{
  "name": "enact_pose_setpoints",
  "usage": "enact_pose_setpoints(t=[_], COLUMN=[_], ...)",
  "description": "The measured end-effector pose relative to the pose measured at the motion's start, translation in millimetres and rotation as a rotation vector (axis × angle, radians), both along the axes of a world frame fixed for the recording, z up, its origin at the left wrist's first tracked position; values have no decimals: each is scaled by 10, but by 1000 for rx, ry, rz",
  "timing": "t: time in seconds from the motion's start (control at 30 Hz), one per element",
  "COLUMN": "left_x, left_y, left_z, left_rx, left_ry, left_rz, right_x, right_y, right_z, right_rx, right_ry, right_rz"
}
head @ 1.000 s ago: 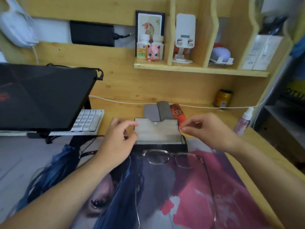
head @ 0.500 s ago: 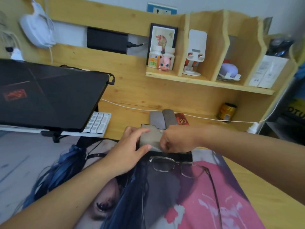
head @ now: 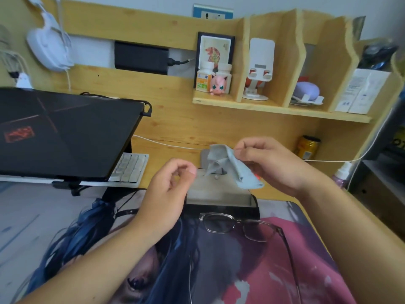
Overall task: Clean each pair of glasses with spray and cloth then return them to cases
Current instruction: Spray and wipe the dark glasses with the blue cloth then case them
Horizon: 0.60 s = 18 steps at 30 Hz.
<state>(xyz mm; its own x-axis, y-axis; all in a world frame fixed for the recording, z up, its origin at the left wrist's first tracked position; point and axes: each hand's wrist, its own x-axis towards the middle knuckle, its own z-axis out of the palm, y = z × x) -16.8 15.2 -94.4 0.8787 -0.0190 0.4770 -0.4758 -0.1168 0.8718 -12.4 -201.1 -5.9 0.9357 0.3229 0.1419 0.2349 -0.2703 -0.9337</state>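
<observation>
A pair of clear-framed glasses lies unfolded on the printed desk mat, lenses toward the back. Just behind them an open glasses case shows its grey lining. My right hand pinches a crumpled pale grey cloth and holds it in the air above the case. My left hand hovers beside the case's left end, fingers loosely curled, thumb and forefinger close to a hanging corner of the cloth; I cannot tell if they touch it. A small spray bottle with a white cap stands at the right.
A closed black laptop on a stand covers a white keyboard at the left. A yellow can stands at the back right. A white cable runs along the back panel. Wooden shelves above hold bottles, a figurine and boxes.
My right hand went from the case's right end into the case and has lifted the grey cloth out of it. My left hand let go of the case's left end.
</observation>
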Motion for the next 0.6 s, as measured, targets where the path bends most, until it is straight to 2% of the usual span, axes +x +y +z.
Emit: enact_pose_setpoints(t=[0.1, 0.17, 0.3, 0.37, 0.4, 0.47, 0.53, 0.6], left_x=[-24, -2, 43, 46, 46, 32, 10, -39], left_y=[-38, -33, 50, 76, 83, 101, 118, 107], left_z=[57, 85, 137, 166, 177, 194, 214, 253], left_rx=[-193, -354, -688, -746, -739, -580, -270, -119], left_ry=[146, 279, 381, 352, 322, 215, 49, -72], left_rz=[-151, -224, -373, -338, -292, -157, 40, 83], right_x=[23, 59, 80, 79, 96, 97, 38, -57], right_y=[188, 260, 306, 307, 296, 319, 423, 550], right_z=[-30, -82, -113, -136, -174, -207, -173, -126], right_rx=[187, 228, 196, 55, -105, -392, -222, -13], right_ry=[54, 76, 134, 207, 175, -58, -185, -163], right_rz=[132, 172, 153, 68, -34, -280, -289, -120])
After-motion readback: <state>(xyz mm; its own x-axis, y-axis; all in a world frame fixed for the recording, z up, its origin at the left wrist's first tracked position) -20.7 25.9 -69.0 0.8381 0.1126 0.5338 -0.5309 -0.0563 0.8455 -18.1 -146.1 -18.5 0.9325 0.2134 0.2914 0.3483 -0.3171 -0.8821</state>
